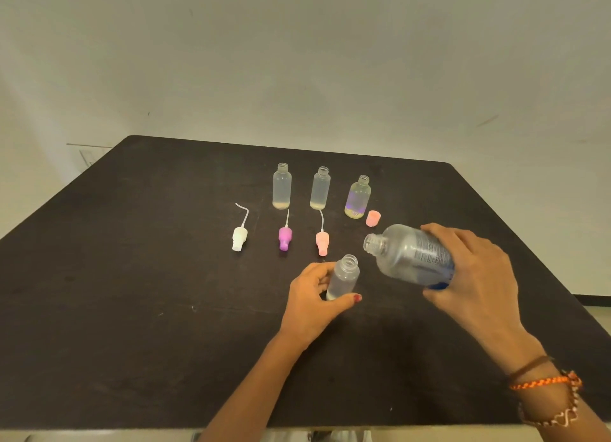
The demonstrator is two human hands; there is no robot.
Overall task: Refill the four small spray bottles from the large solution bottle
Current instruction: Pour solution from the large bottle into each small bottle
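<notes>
Your right hand (476, 269) wraps the tilted large solution bottle (413, 256); it looks smooth and heavy with liquid, so grip mid-body. Just left of its mouth, your left hand (314, 296) steadies a light, tippy small spray bottle (344, 276) on the bench (132, 309).

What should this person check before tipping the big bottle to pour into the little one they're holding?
1. Small bottle uncapped: ok, its neck is open.
2. Small bottle steadied: ok, the left hand grips it low down, upright on the table.
3. Large solution bottle open: ok, no cap on its neck; the pink cap stands nearby.
4. Firm hold on the large bottle: ok, the right hand wraps round its body.
5. Mouth lined up over the small neck: not ok, it sits off to the right of it.
6. Room left in the small bottle: cannot tell, the liquid level is unclear.
</notes>
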